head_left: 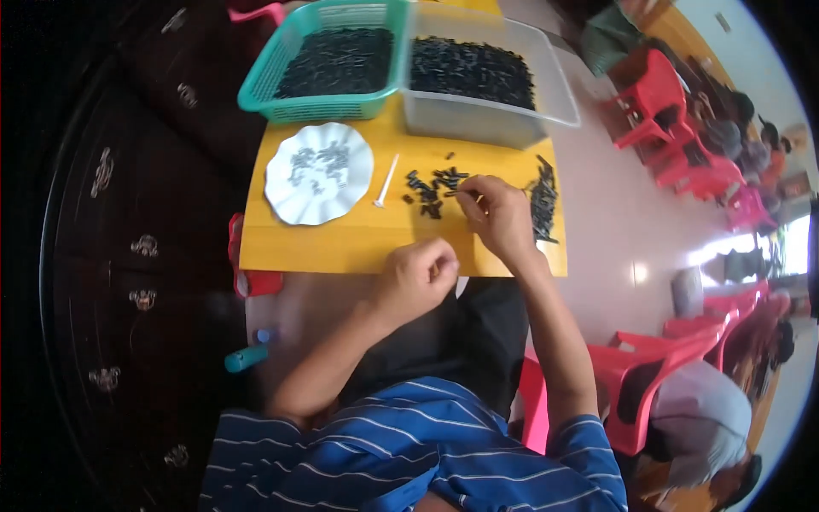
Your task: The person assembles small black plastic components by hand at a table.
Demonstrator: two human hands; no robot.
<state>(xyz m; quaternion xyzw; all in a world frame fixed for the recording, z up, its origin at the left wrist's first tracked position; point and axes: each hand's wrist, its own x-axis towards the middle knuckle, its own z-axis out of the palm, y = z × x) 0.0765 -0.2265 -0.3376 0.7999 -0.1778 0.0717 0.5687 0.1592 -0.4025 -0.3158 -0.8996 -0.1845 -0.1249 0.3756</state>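
My right hand [499, 213] reaches over the yellow table, thumb and forefinger pinched at a small black piece [455, 193] beside the loose heap. Several short black tube-like pieces [431, 196] lie in that heap. Near the table's front edge my left hand [420, 277] is closed, fingers curled in; whatever it holds is hidden. A slim white plastic stick with a flared end [387, 181] lies left of the heap. Farther left, a white wavy-rimmed plate [286, 198] carries many small greyish, see-through pieces [320, 165]. Longer black pieces [543, 203] are piled right of my right hand.
A green basket [256, 94] and a clear plastic bin [478, 125], both filled with black pieces, stand at the back of the yellow table [324, 247]. Dark cabinets [128, 213] line the left. Red chairs [653, 98] and seated people are on the right. A teal bottle [246, 358] lies lower left.
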